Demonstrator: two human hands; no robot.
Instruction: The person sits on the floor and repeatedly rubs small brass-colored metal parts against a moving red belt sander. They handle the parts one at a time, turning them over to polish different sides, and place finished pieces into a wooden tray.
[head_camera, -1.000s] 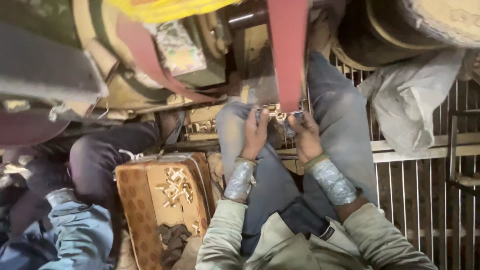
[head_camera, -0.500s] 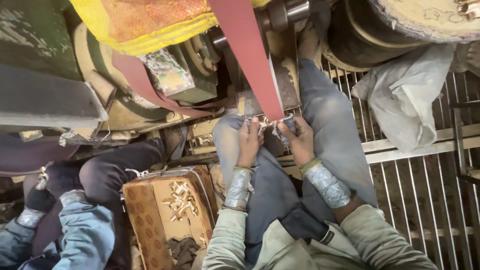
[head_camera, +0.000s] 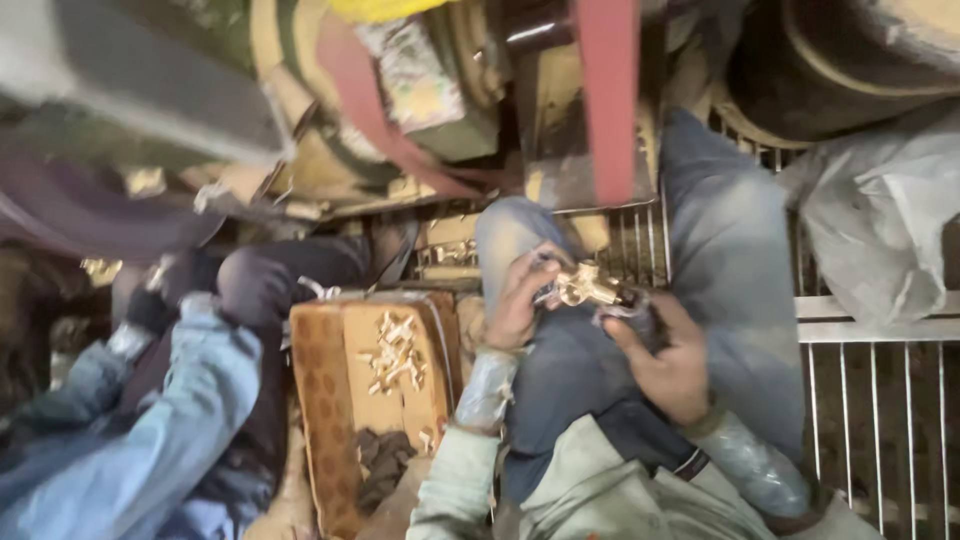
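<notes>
My left hand (head_camera: 522, 298) and my right hand (head_camera: 655, 352) meet over my lap and grip one small brass fitting (head_camera: 588, 287) between them. The left fingers curl around its left end and the right fingers pinch its right end. Both wrists are wrapped in shiny tape. I sit with my knees in blue jeans (head_camera: 725, 260) spread apart. The picture is motion-blurred, so the fitting's exact shape is unclear.
A patterned box (head_camera: 335, 390) holding several brass pieces (head_camera: 392, 352) stands left of my left knee. Another person in denim (head_camera: 170, 400) sits at the left. A red belt (head_camera: 607, 100) and machine parts hang ahead. A metal grate floor (head_camera: 880, 420) and grey sack (head_camera: 880, 230) lie right.
My hands have come down from under the red belt toward my lap, carrying the brass fitting. The view has swung and blurred.
</notes>
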